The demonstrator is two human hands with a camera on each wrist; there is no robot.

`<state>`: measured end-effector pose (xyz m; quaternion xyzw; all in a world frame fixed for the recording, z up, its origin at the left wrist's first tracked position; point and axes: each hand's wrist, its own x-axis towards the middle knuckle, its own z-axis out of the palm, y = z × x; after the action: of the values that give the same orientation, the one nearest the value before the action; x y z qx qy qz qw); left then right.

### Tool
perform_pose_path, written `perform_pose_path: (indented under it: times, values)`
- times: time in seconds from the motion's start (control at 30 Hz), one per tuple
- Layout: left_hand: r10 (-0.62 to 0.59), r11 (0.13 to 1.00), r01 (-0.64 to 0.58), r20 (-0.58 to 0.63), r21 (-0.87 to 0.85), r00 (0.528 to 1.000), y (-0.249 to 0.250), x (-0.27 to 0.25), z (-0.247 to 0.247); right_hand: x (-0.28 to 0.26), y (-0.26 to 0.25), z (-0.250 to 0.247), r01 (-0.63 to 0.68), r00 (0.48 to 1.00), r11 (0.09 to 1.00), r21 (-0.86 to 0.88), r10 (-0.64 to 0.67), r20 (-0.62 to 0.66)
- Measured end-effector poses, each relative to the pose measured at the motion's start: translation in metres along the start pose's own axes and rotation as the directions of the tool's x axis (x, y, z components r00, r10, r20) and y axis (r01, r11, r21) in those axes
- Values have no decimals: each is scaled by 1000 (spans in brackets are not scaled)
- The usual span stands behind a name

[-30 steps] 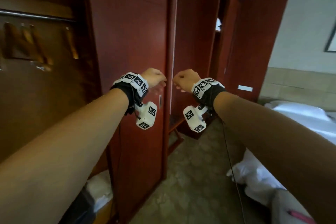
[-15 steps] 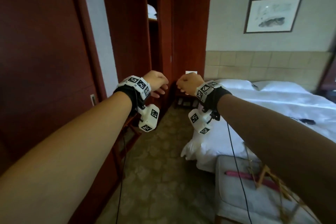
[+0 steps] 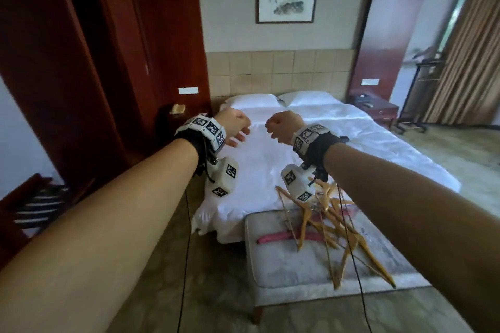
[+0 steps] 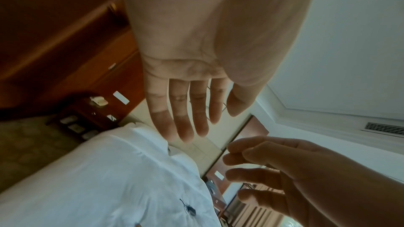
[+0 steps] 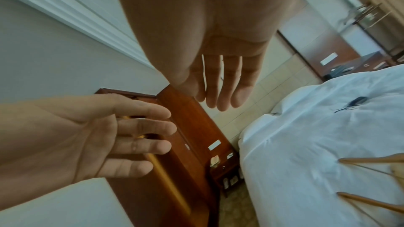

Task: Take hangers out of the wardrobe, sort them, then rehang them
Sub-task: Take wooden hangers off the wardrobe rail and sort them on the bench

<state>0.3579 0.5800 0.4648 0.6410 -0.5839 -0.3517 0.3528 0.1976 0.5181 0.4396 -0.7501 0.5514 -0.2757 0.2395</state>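
Observation:
A heap of several wooden hangers point(image 3: 332, 227) lies on a grey padded bench point(image 3: 284, 265) at the foot of the bed, with a pink hanger point(image 3: 273, 238) under them. Two wooden hanger arms point(image 5: 371, 161) also show in the right wrist view. The dark red wardrobe point(image 3: 81, 62) stands at the left with its door open. My left hand point(image 3: 235, 127) and right hand point(image 3: 281, 124) are raised side by side above the bed, well above the hangers. Both wrist views show straight, relaxed fingers point(image 4: 186, 110) point(image 5: 220, 84) holding nothing.
A white bed point(image 3: 297, 143) fills the middle, with a small dark object on its sheet point(image 4: 190, 211). A nightstand point(image 3: 176, 116) sits left of it and another point(image 3: 376, 108) right. A slatted luggage rack point(image 3: 35, 203) stands at lower left, a black valet stand point(image 3: 422, 89) and curtains point(image 3: 465, 62) at right.
The view has swung right, from the wardrobe to the bed and the bench with the hangers. Both hands stayed raised in front, empty, and their fingers have loosened.

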Motion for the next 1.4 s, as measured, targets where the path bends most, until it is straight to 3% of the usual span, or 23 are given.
perform_pose_path:
  times: [0.23,0.47,0.83,1.1,1.17,1.4]
  values:
    - [-32,999,39,216,-30,976,6,119,77,62,106,-32,-214,974,976,-42,210,-79]
    - [-157,987,129,453,92,878,4,182,171,67,218,-57,-390,916,921,12,390,-90]
    - [-231,969,244,469,33,852,-8,276,339,86,410,-80,-553,833,833,30,554,-12]
    - [-408,868,495,505,-44,761,-21,321,445,120,553,-76,-622,782,773,123,604,153]
    - [-462,825,562,504,-57,730,-27,328,461,123,581,-69,-681,732,708,187,653,192]
    - [-560,749,655,432,-99,707,-65,377,522,131,641,-53,-791,612,573,214,736,290]
